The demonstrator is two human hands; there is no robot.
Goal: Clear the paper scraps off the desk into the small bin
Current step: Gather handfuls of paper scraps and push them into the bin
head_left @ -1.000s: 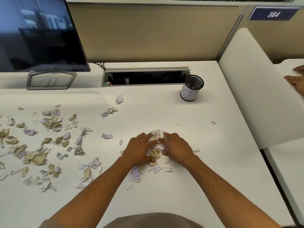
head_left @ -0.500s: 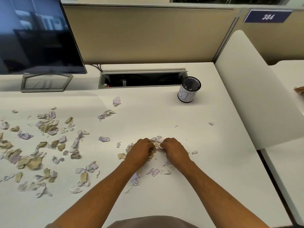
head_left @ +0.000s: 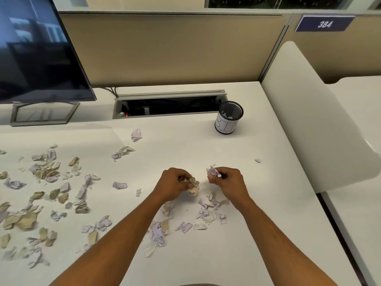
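My left hand [head_left: 173, 182] grips a clump of tan and white paper scraps [head_left: 193, 186] just above the white desk [head_left: 185, 145]. My right hand [head_left: 226, 180] grips a smaller wad of white scraps [head_left: 212, 171], its fingers curled round it. The two hands are a little apart. Loose scraps [head_left: 208, 209] lie on the desk under and behind the hands. Many more tan and white scraps [head_left: 47, 172] are scattered over the left half. The small black mesh bin [head_left: 228, 117], with a white label, stands upright at the far right, with some paper inside.
A dark monitor [head_left: 37, 54] on its stand fills the back left. An open cable tray [head_left: 169, 104] is sunk into the desk behind the bin. A white divider panel [head_left: 309, 112] bounds the desk's right side. One tiny scrap [head_left: 257, 160] lies near it.
Both hands have closed on the gathered pile, lifted off the desk and drawn apart, each holding scraps. Some pieces stayed behind on the desk.
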